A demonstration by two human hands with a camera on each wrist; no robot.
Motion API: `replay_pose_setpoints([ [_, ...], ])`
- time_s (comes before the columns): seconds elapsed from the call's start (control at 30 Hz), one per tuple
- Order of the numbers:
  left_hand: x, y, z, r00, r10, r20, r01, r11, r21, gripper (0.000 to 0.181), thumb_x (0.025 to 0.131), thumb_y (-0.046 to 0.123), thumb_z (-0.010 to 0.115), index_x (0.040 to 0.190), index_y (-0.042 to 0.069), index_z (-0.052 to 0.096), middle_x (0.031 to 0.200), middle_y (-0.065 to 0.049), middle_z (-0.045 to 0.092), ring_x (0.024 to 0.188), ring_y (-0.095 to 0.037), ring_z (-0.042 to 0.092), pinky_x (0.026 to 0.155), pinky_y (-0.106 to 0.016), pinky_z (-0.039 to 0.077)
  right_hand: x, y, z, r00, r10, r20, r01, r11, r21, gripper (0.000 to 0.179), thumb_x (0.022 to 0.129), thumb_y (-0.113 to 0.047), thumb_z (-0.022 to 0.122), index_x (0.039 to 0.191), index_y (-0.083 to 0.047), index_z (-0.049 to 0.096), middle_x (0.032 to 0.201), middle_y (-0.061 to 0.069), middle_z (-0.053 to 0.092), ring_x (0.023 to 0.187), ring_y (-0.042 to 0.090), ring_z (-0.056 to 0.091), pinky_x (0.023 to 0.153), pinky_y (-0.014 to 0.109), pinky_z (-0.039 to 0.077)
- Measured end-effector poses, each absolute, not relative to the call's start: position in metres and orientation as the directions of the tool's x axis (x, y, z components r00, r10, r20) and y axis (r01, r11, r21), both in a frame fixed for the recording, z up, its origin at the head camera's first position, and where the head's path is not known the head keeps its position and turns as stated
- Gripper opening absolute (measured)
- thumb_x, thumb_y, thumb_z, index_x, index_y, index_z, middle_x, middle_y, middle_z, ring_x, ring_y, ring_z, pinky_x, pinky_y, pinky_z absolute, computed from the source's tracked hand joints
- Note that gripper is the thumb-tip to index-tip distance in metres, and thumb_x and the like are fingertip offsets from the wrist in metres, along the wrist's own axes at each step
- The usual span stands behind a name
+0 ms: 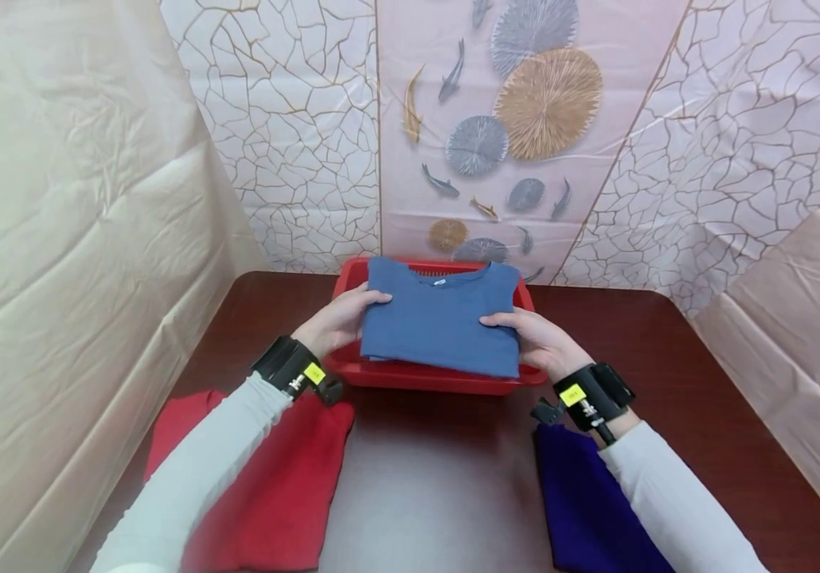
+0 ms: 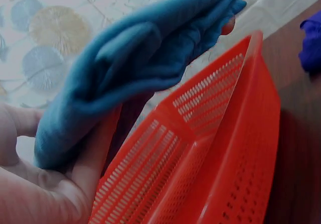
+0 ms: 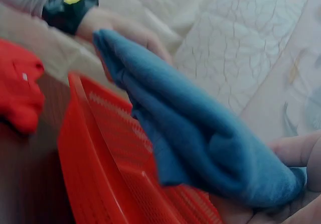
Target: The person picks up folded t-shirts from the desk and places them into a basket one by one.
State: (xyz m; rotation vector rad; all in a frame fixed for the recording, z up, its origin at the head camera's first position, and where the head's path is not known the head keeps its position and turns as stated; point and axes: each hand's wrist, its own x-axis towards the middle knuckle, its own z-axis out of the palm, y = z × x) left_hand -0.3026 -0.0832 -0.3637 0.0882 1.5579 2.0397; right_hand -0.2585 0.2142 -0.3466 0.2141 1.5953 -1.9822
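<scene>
A folded blue T-shirt (image 1: 442, 322), its neckline toward the back, is held by both hands over a red plastic basket (image 1: 424, 380). My left hand (image 1: 341, 318) pinches its left edge, thumb on top and fingers underneath. On the opposite edge, my right hand (image 1: 535, 338) grips it the same way. The left wrist view shows the folded layers of the blue T-shirt (image 2: 125, 63) above the slotted basket (image 2: 241, 148). From the right wrist, the T-shirt (image 3: 200, 128) appears tilted above the basket wall (image 3: 90, 153).
A folded red garment (image 1: 274, 485) lies on the dark brown table (image 1: 668, 374) at the left, partly under the left forearm. Folded purple cloth (image 1: 589, 501) lies at the right, partly behind the right forearm. Patterned curtains (image 1: 310, 119) surround the table at the back and sides.
</scene>
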Motion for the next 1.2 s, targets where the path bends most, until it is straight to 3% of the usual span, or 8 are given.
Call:
replay_pose_setpoints([
  [0.27,-0.322,-0.079,-0.382,-0.842,0.419,-0.34,-0.429,-0.135,0.893,0.068,0.087,0.009,0.05,0.146,0.016,0.016,0.141,-0.013,0.036,0.121,-0.027,0.042,0.107,-0.048,0.031,-0.285,0.21,-0.369,-0.823,-0.306,-0.478,0.524,-0.086,-0.847,0.074,0.093,-0.015,0.052,0.15,-0.018,0.005,0.148,0.01,0.025,0.127,0.027,0.034,0.108,0.05,0.029],
  [0.43,-0.323,-0.077,-0.394,-0.821,0.442,-0.362,-0.457,-0.129,0.88,0.076,0.086,0.001,0.046,0.148,0.019,0.008,0.147,-0.012,0.028,0.126,-0.03,0.034,0.108,-0.055,0.026,-0.295,0.214,-0.382,-0.817,-0.328,-0.475,0.523,-0.07,-0.85,0.077,0.092,-0.007,0.05,0.15,-0.021,0.001,0.151,0.012,0.021,0.13,0.029,0.031,0.11,0.052,0.025],
  [0.8,-0.321,-0.076,-0.405,-0.821,0.41,-0.397,-0.45,-0.036,0.892,0.082,0.086,-0.009,0.042,0.15,0.023,0.001,0.152,-0.016,0.019,0.133,-0.033,0.025,0.112,-0.051,0.02,-0.293,0.223,-0.399,-0.826,-0.341,-0.449,0.491,-0.042,-0.87,0.085,0.089,0.012,0.039,0.149,-0.022,-0.011,0.155,0.017,0.004,0.134,0.034,0.023,0.112,0.052,0.018],
  [0.9,-0.317,-0.079,-0.402,-0.839,0.362,-0.407,-0.408,0.077,0.91,0.081,0.087,-0.004,0.045,0.15,0.019,0.0,0.153,-0.016,0.016,0.131,-0.035,0.028,0.111,-0.05,0.024,-0.285,0.223,-0.398,-0.842,-0.315,-0.439,0.435,0.085,-0.896,0.082,0.09,0.005,0.044,0.149,-0.018,-0.008,0.153,0.023,0.003,0.131,0.036,0.026,0.111,0.053,0.02],
  [1.0,-0.313,-0.083,-0.396,-0.87,0.318,-0.377,-0.319,0.218,0.922,0.08,0.087,0.006,0.051,0.15,0.015,0.002,0.152,-0.016,0.017,0.129,-0.035,0.031,0.109,-0.051,0.028,-0.277,0.222,-0.394,-0.868,-0.311,-0.387,0.3,0.293,-0.908,0.075,0.091,-0.008,0.051,0.15,-0.015,0.005,0.152,0.026,0.008,0.131,0.038,0.026,0.109,0.055,0.024],
  [1.1,-0.311,-0.085,-0.391,-0.894,0.345,-0.286,-0.147,0.376,0.915,0.07,0.089,0.014,0.053,0.149,0.012,0.016,0.151,-0.018,0.023,0.13,-0.033,0.031,0.109,-0.052,0.028,-0.271,0.22,-0.387,-0.893,-0.334,-0.301,0.09,0.523,-0.847,0.064,0.091,-0.02,0.055,0.147,-0.015,0.026,0.15,0.023,0.02,0.131,0.037,0.026,0.106,0.058,0.028],
  [1.2,-0.309,-0.081,-0.39,-0.867,0.446,-0.222,0.072,0.552,0.831,0.053,0.091,0.018,0.051,0.142,0.011,0.037,0.146,-0.018,0.036,0.129,-0.029,0.035,0.107,-0.052,0.029,-0.271,0.217,-0.385,-0.878,-0.408,-0.252,-0.119,0.694,-0.71,0.051,0.091,-0.023,0.055,0.14,-0.017,0.043,0.14,0.021,0.04,0.12,0.034,0.039,0.099,0.056,0.035],
])
